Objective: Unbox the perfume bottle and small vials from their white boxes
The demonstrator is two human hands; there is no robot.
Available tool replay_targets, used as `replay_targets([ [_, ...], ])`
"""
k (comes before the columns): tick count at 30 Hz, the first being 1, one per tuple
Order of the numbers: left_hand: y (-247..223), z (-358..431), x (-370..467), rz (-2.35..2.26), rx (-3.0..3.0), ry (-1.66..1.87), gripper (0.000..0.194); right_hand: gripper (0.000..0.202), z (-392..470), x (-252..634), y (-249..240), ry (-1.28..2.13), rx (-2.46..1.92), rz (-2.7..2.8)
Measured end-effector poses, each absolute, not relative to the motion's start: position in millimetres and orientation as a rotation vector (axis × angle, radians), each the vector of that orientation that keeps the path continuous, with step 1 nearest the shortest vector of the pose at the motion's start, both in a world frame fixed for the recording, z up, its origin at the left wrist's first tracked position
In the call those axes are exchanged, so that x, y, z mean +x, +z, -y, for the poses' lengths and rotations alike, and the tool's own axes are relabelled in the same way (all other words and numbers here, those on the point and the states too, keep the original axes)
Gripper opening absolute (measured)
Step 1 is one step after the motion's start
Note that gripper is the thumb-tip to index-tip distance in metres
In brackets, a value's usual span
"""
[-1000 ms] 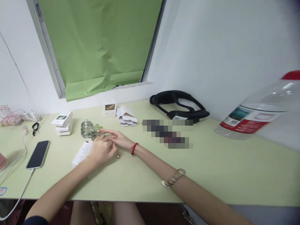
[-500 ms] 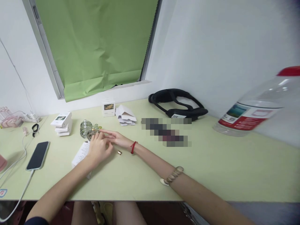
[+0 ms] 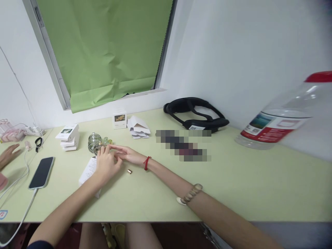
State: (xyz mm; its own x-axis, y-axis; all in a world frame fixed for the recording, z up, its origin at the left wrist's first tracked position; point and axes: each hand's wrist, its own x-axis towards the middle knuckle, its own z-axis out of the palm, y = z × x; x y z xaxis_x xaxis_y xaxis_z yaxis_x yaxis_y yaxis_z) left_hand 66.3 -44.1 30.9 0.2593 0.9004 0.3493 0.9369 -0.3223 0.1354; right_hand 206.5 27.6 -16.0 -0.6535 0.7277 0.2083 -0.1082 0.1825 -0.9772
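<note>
Your left hand (image 3: 107,162) is over the small glass bottle (image 3: 98,148), its bent fingers at the near side; they hide the contact, so I can't tell whether they are clamped on it. Your right hand (image 3: 129,155) reaches in from the right, fingers stretched toward the same spot and partly behind the left hand; I can't tell whether they grip anything. The small bottle sits on the table (image 3: 166,197), just beside a ribbed glass bottle (image 3: 93,141). A gold cylinder (image 3: 129,171) lies on the table near your hands. A printed white box (image 3: 87,170) lies partly under your left forearm. At the far left, another person's hand (image 3: 9,155) is near the phone (image 3: 42,173).
</note>
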Motion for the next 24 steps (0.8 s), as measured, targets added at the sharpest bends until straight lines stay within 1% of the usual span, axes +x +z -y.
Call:
replay_targets([
  [5, 30.6, 44.5, 66.4, 1.774, -2.364, -0.496, 0.024, 0.063, -26.6, 202.1, -18.3, 1.395, -0.607, 1.867],
  [9, 32.5, 45.4, 67.1, 1.803, -2.331, -0.447, 0.021, 0.059, -25.9, 200.2, -18.4, 1.321, -0.744, 1.894],
  [11, 33.6, 45.9, 67.4, 1.813, -2.324, -0.442, 0.020, 0.052, -26.1, 201.9, -17.0, 1.254, -0.874, 1.934],
  [15, 35.2, 46.7, 67.8, 1.828, -2.321, -0.398, 0.020, 0.026, -25.5, 210.7, -9.9, 1.136, -1.069, 2.070],
  [18, 36.2, 47.4, 68.5, 1.842, -2.324, -0.391, 0.023, 0.014, -22.5, 220.0, 0.1, 1.198, -1.060, 2.140],
  [20, 36.8, 47.9, 69.0, 1.850, -2.320, -0.400, 0.023, 0.018, -19.3, 226.9, 8.6, 1.314, -1.067, 2.175],
  [24, 37.0, 48.7, 69.3, 1.865, -2.312, -0.406, 0.023, 0.043, -13.8, 239.4, 24.9, 1.634, -1.179, 2.239],
])
